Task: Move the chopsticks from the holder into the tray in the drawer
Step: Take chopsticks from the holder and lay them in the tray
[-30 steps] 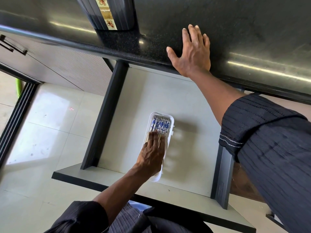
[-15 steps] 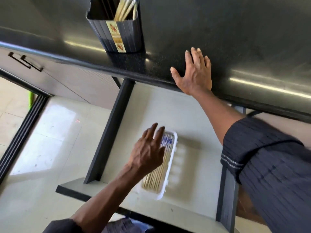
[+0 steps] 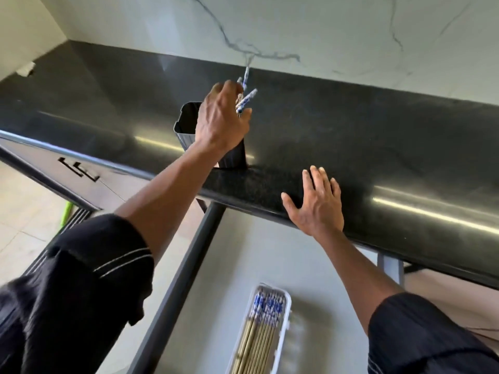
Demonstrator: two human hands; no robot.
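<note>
A dark ribbed chopstick holder (image 3: pixel 186 125) stands on the black counter near its front edge. My left hand (image 3: pixel 220 120) is over the holder's mouth, closed around a few chopsticks (image 3: pixel 244 99) whose blue-and-white ends stick up past my fingers. Their lower parts are hidden by my hand. My right hand (image 3: pixel 317 203) lies flat on the counter edge, fingers spread, holding nothing. Below, in the open drawer, a white tray (image 3: pixel 285 333) holds several chopsticks (image 3: pixel 260 336) lying side by side, patterned ends toward the counter.
The black counter (image 3: pixel 378 136) runs across the view below a marbled white wall. The drawer (image 3: pixel 226 265) has a pale floor and a dark left rail (image 3: pixel 178 290). A closed cabinet with a black handle (image 3: pixel 78 168) is at left, above a tiled floor.
My left hand left the tray in the drawer, rose to the holder on the counter and closed on a few chopsticks. The view tilted upward. My right hand stayed on the counter edge.
</note>
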